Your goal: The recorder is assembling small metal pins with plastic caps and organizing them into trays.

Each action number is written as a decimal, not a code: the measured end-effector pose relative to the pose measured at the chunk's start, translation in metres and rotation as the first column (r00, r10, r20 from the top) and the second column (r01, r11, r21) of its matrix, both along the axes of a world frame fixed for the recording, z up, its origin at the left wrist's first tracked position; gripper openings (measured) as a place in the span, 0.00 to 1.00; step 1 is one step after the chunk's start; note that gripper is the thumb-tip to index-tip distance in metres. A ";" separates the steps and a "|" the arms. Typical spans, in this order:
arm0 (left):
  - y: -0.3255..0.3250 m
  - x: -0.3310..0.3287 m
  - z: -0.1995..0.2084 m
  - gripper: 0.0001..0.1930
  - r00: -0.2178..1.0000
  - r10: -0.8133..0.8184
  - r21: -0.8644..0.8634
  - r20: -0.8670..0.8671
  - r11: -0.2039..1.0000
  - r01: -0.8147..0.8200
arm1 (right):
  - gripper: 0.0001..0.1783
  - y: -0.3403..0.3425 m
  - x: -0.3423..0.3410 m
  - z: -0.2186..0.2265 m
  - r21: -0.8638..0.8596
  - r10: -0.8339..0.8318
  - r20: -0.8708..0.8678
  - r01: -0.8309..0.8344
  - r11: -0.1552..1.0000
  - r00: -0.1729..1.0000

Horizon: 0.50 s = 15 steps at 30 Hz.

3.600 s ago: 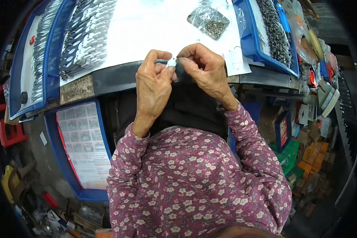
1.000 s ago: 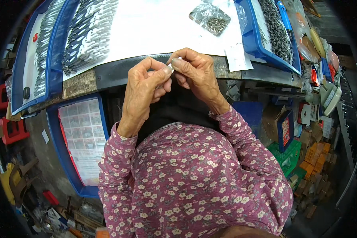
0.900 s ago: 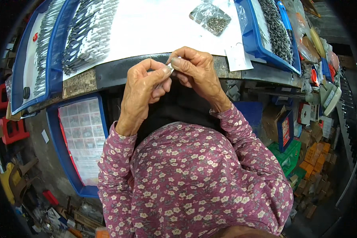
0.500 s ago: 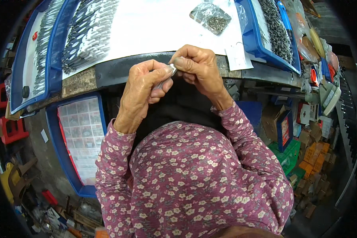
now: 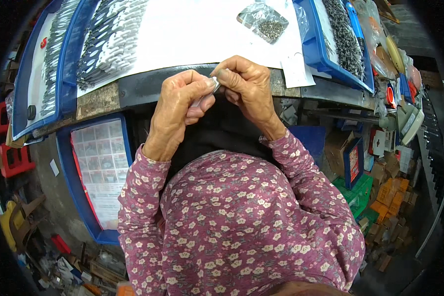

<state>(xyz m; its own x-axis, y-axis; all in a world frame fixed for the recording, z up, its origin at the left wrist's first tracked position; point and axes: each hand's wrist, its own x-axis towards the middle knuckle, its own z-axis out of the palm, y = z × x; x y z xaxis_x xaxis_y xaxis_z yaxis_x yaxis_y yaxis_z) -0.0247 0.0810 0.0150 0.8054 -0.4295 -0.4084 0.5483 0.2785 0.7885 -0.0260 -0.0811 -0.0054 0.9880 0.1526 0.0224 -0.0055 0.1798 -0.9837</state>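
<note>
My left hand (image 5: 180, 103) is closed around a small white-and-grey piece (image 5: 215, 84), with the thumb pressing near its upper end. Most of that piece is hidden by the fingers, so its kind does not show. Meeting it from the other side, my right hand (image 5: 251, 89) has thumb and forefinger pinched together at the piece's tip. Whatever sits in that pinch is too small to make out. Both hands are just off the dark front edge of the workbench (image 5: 148, 85).
Rows of white-and-dark parts (image 5: 116, 47) lie on white paper at left, beside a blue tray (image 5: 60, 93). A shallow dish (image 5: 246, 20) holds small metal pieces. Another blue tray (image 5: 325, 61) with dark parts stands right. Below the bench, left, is a blue bin (image 5: 74, 180).
My two hands stay together at the same spot, with slight finger shifts around the white-and-grey piece. The left wrist has moved slightly. The things on the bench have not moved.
</note>
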 end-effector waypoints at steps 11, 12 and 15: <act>0.008 0.008 -0.001 0.07 0.971 -0.032 0.035 0.238 0.999 0.025 | 0.11 -0.002 0.013 0.012 -0.178 0.089 0.064 -0.077 0.981 0.994; 0.009 0.009 -0.002 0.09 0.962 -0.048 0.056 0.269 0.998 0.034 | 0.11 -0.003 0.015 0.015 -0.178 0.095 0.068 -0.081 0.981 0.993; 0.013 0.013 0.000 0.08 0.966 -0.050 0.089 0.255 0.996 0.027 | 0.10 -0.005 0.021 0.018 -0.374 0.107 0.229 -0.014 0.927 0.967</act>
